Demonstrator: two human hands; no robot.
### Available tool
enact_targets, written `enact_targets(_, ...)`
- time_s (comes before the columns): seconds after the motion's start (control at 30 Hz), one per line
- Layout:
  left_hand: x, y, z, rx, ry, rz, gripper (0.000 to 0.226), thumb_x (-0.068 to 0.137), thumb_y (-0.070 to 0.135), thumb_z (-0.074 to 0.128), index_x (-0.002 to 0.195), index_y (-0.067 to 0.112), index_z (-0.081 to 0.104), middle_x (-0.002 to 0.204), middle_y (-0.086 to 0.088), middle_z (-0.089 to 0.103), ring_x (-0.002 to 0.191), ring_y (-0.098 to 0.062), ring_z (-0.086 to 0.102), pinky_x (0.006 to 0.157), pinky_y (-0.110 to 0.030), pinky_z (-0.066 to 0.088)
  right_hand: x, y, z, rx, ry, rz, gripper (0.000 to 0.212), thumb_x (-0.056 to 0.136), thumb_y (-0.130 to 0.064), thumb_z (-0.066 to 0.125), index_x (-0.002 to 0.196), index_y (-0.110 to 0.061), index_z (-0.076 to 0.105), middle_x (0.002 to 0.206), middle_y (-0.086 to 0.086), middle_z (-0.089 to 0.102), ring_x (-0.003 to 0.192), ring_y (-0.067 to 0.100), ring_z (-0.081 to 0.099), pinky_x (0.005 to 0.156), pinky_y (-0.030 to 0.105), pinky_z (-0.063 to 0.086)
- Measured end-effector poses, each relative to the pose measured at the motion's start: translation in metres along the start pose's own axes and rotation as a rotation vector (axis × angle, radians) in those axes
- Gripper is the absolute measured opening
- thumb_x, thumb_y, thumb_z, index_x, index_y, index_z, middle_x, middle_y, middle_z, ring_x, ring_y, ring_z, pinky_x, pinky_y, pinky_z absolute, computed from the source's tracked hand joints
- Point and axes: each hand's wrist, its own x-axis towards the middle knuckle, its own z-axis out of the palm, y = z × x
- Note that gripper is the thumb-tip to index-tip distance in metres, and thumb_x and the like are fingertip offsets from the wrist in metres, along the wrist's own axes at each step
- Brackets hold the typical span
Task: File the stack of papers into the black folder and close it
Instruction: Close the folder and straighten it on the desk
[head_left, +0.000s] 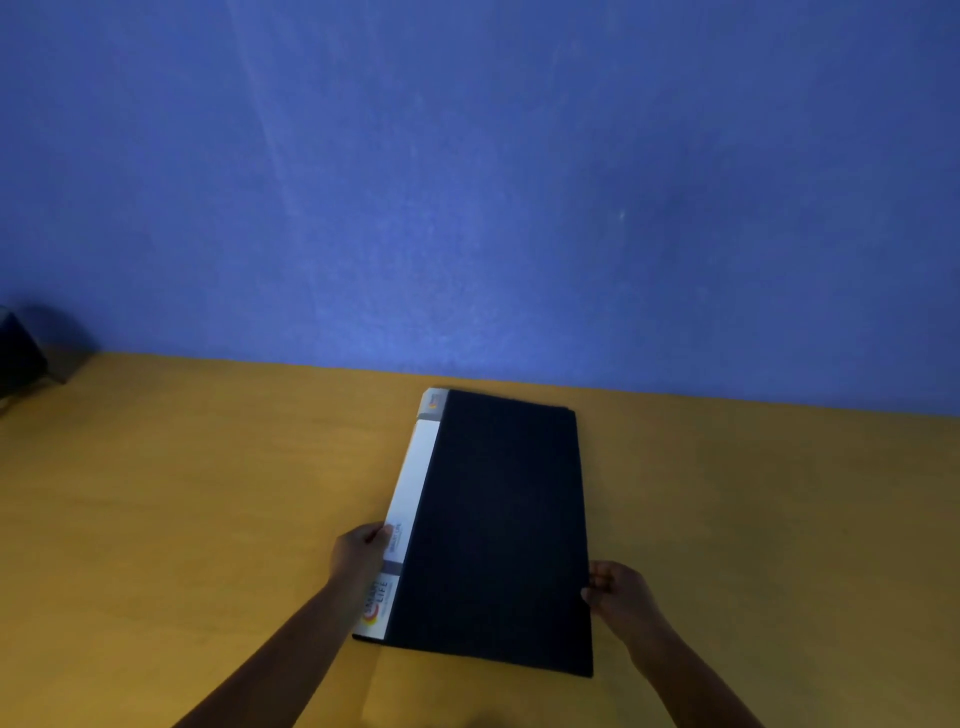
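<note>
Both forearms came in from 6 o'clock to a closed black folder (498, 525) lying flat on the yellow counter (208, 493).

Left hand (358, 556) sat at the white spine (415, 478), its fingers (376, 532) curled onto that edge; right hand (618, 592) sat at the opposite, opening edge, fingers (592, 584) bent and touching the cover's rim, though whether they pinched it or only rested there could not be told. The folder's long axis ran from 6 toward 12 o'clock, leaning slightly left at the top, with the spine at 9 and the free edge at 3. Its near end lay between the hands, both about equally close. No loose papers showed anywhere, so whether the stack was already inside could not be judged.
</note>
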Motion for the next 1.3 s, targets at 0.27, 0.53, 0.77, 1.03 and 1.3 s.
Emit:
enact_targets(0.27,0.044,-0.017,-0.103,-0.015,0.064,-0.021,0.026,0.094,0.013,0.05,0.113,-0.002,0.061,0.089,-0.016,0.064,0.077,-0.033,0.062,0.075,-0.039,0.051,-0.006,-0.04,0.104,0.026,-0.055,-0.047,0.025,0.088,0.006,0.051,0.107,-0.003,0.064,0.106,0.011,0.068,0.102,0.023,0.062,0.093,0.036,0.05)
enact_targets(0.53,0.081,-0.022,-0.167,0.015,0.155,-0.001,0.024,0.094,0.011,0.049,0.107,-0.004,0.062,0.101,-0.026,0.065,0.092,-0.043,0.061,0.086,-0.047,0.048,0.003,-0.076,0.18,0.006,-0.093,-0.079,0.023,0.087,0.005,0.054,0.105,-0.005,0.062,0.092,0.001,0.067,0.086,0.011,0.061,0.069,0.016,0.048)
enact_targets(0.77,0.104,-0.019,-0.182,0.109,0.26,0.07,0.022,0.094,0.013,0.048,0.09,0.003,0.067,0.067,-0.009,0.06,0.064,-0.029,0.06,0.064,-0.035,0.046,0.012,-0.103,0.207,-0.118,-0.093,-0.11,0.025,0.09,0.001,0.05,0.11,-0.004,0.065,0.108,0.01,0.069,0.095,0.017,0.063,0.082,0.026,0.051)
enact_targets(1.03,0.129,-0.015,-0.184,0.347,0.322,0.122,0.028,0.093,0.017,0.048,0.102,0.0,0.068,0.091,-0.03,0.063,0.088,-0.041,0.059,0.081,-0.047,0.051,0.02,-0.119,0.212,-0.319,-0.111,-0.184,0.029,0.093,-0.006,0.043,0.11,-0.005,0.066,0.111,0.012,0.07,0.096,0.02,0.065,0.078,0.03,0.051)
enact_targets(1.3,0.099,0.001,-0.164,0.503,0.358,0.198,0.041,0.093,0.026,0.049,0.131,0.01,0.047,0.133,-0.024,0.042,0.119,-0.042,0.039,0.1,-0.055,0.033,0.011,-0.108,0.192,-0.564,-0.058,-0.334,0.035,0.093,-0.018,0.046,0.125,-0.011,0.056,0.128,0.011,0.055,0.113,0.024,0.057,0.096,0.031,0.049)
